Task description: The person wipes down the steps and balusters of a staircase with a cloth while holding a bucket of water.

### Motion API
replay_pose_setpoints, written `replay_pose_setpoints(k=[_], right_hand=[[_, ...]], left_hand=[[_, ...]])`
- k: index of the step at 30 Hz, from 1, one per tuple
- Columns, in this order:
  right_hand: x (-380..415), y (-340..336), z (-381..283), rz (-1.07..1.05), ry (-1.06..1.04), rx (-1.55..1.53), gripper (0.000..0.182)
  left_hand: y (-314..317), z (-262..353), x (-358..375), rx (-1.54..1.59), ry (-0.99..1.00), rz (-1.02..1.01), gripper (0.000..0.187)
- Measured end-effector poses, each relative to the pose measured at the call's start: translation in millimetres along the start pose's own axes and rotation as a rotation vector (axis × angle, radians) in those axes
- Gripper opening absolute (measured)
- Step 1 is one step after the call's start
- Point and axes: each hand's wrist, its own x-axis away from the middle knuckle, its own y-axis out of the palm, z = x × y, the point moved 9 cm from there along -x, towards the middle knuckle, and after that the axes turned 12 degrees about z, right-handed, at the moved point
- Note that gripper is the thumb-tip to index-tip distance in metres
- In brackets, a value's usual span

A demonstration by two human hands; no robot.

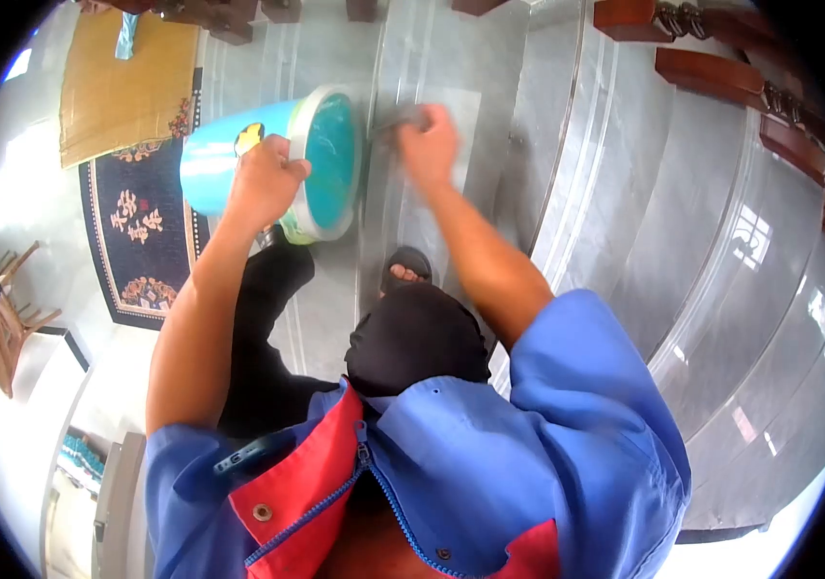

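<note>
A light blue bucket [214, 159] with a pale rim and a yellow-and-black figure lies tilted on the grey stairs, its mouth facing right. My left hand [267, 183] is closed on the near side of its rim. To the right of the mouth, my right hand [429, 150] is closed around a small dark, cloth-like thing [399, 124]. Motion blurs this thing, so its exact kind does not show. The right hand is apart from the bucket, above a grey step.
Grey polished stairs [615, 193] run to the right, with dark red wooden railing pieces [712, 75] along the top. A dark patterned mat [137, 227] and a brown cardboard sheet [123, 92] lie at left. A wooden stool [5, 323] is further left. My sandalled foot [405, 268] is on a step.
</note>
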Motion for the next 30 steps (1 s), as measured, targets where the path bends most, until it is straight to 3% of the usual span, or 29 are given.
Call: replay_pose_setpoints(k=[1, 3, 4, 6, 7, 8, 9, 11, 12, 14, 16, 19, 22, 24, 25, 27, 28, 29, 30], right_hand=[[-30.6, -17.3, -7.0, 0.2, -0.247, 0.08, 0.028], [-82.2, -41.4, -33.9, 0.293, -0.457, 0.316, 0.028], [-88.7, -37.2, -32.0, 0.287, -0.457, 0.302, 0.028], [-97.9, -16.6, 4.5, 0.084, -0.194, 0.562, 0.029], [-66.1, 8.4, 11.4, -0.002, -0.32, 0.48, 0.031], [-22.3, 38.2, -4.8, -0.219, -0.584, 0.518, 0.032], [20.3, 57.2, -1.3, -0.411, -0.655, 0.239, 0.031], [52.2, 69.9, -21.2, -0.755, -0.436, 0.064, 0.034], [33.4, 73.8, -29.7, -0.755, -0.448, 0.061, 0.034], [-42.5, 53.5, -53.8, -0.216, -0.616, 0.17, 0.034], [-106.2, 42.8, -87.7, 0.029, -0.608, 0.21, 0.034], [-173.1, 69.5, -121.4, 0.034, -0.706, 0.274, 0.035], [-188.6, 102.1, -139.8, -0.043, -0.89, 0.426, 0.029], [-189.5, 123.8, -110.3, -0.212, -0.806, 0.812, 0.025], [-178.1, 117.1, -104.1, -0.046, -0.825, 0.657, 0.021], [-130.7, 112.9, -70.1, -0.159, -0.728, 0.647, 0.019], [-89.4, 112.5, -57.5, -0.174, -0.798, 0.672, 0.019], [-51.1, 113.0, -39.3, -0.482, -0.604, 0.609, 0.023], [-9.0, 115.7, -15.9, -0.733, -0.581, 0.341, 0.029]], left_hand=[[1.4, 0.4, -4.3, 0.009, -0.017, -0.024, 0.033], [-1.5, 4.7, -9.0, 0.062, -0.056, -0.024, 0.033], [-4.8, 9.3, -10.4, 0.114, -0.09, -0.028, 0.033], [-10.5, 12.7, -12.0, 0.157, -0.106, -0.035, 0.032], [-5.7, 8.8, -18.2, 0.128, -0.1, -0.067, 0.032], [-1.6, 7.7, -25.9, 0.103, -0.092, -0.096, 0.031], [-2.9, 8.1, -28.2, 0.094, -0.09, -0.086, 0.033], [-4.4, 14.6, -27.4, 0.067, -0.063, -0.056, 0.033], [-9.4, 16.4, -29.9, 0.033, -0.041, -0.019, 0.034], [-12.7, 16.1, -28.9, 0.025, -0.045, -0.001, 0.036], [-16.8, 20.8, -28.6, 0.053, -0.019, 0.038, 0.037], [-26.0, 27.3, -31.0, -0.017, -0.006, 0.034, 0.038], [-26.9, 22.4, -31.2, 0.089, -0.039, 0.032, 0.037], [-25.3, 16.4, -33.8, 0.085, -0.044, 0.042, 0.036], [-21.0, 8.6, -35.9, 0.109, -0.068, 0.041, 0.036], [-21.8, 1.5, -38.4, 0.141, -0.081, 0.048, 0.036], [-23.3, 1.1, -40.7, 0.121, -0.082, 0.046, 0.037], [-21.8, 0.3, -40.2, 0.1, -0.088, 0.034, 0.038], [-20.2, -0.1, -41.0, 0.106, -0.082, 0.028, 0.038]])
